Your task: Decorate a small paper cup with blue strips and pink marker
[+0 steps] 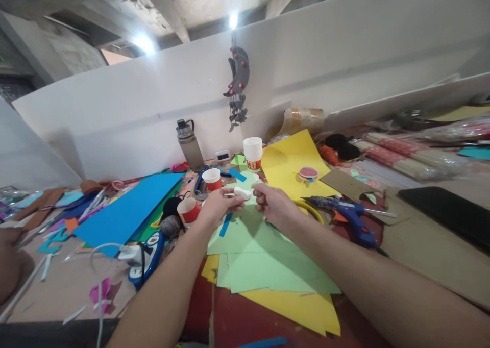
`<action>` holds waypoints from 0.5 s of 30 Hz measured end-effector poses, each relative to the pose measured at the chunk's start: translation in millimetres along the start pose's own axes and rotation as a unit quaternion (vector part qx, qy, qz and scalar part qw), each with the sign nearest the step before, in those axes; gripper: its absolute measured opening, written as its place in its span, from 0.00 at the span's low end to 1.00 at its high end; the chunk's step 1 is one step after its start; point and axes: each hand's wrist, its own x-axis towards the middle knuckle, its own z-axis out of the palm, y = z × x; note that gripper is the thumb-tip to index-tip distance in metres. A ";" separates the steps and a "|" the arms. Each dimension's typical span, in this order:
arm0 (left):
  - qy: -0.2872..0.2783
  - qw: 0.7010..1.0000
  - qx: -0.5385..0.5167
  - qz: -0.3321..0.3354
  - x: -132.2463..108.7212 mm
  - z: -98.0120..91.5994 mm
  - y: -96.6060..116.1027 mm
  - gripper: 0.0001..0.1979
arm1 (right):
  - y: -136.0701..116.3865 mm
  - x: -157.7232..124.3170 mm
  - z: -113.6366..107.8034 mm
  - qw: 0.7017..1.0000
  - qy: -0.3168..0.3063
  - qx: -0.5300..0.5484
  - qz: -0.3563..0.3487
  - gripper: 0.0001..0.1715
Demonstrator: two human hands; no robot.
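My left hand [224, 204] pinches a small white rounded piece [242, 193] between thumb and fingertips, above the light green paper sheets [256, 269]. Just to its right, my right hand [273, 202] is closed, thumb against curled fingers near the piece's edge. Whatever those fingers hold, if anything, is too small to make out. Beside the left hand, a red and white paper cup [189, 211] leans on its side, and a second paper cup [212, 178] stands behind it. Blue paper strips [226, 225] lie on the green sheets.
A blue hot glue gun [354, 216] lies to the right near a dark phone-like slab [449, 215]. Stacked cups [252, 153] and a bottle [190, 145] stand at the back. On the left are blue paper [128, 207] and a power strip [147, 261] with a cable.
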 end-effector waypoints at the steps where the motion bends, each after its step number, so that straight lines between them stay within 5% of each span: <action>1: -0.002 1.000 0.007 -0.008 0.7 -0.9 -1.0 0.20 | -1.3 0.4 -0.7 1.000 0.001 0.003 -0.003 0.09; 15: -0.039 0.998 0.053 -0.005 10.0 -5.9 -12.8 0.16 | -1.8 -2.1 -0.1 1.000 0.003 -0.016 -0.010 0.11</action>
